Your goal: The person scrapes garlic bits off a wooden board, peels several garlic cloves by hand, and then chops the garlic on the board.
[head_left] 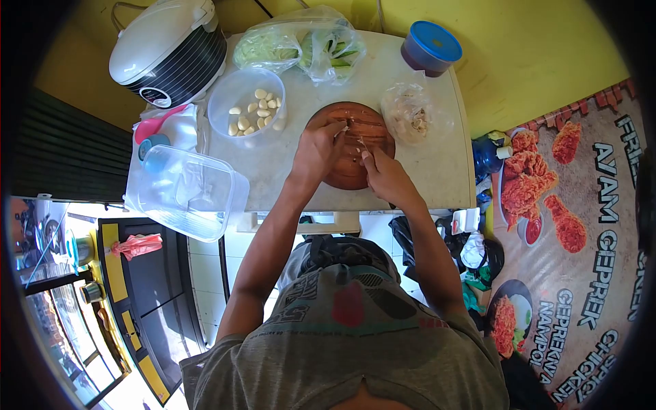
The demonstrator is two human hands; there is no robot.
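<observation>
Head view looked straight down on a small white table (437,171), and both hands were busy over the round wooden cutting board (342,174) near its front edge. Left hand (316,152) sat on the board's left side, fingers curled and pinching a pale garlic clove (350,141) against the wood. Right hand (386,176) came in from the front right, closed around a small knife (361,144) whose blade touched the clove. Just left of the board stood a clear bowl (239,102) with peeled cloves inside. A plastic bag of garlic (413,117) lay at the board's right. Toward the far edge were bagged greens (301,44) and a blue-lidded tub (430,48). A rice cooker (167,48) filled the far left corner, and a clear box (188,191) overhung the front left corner.
</observation>
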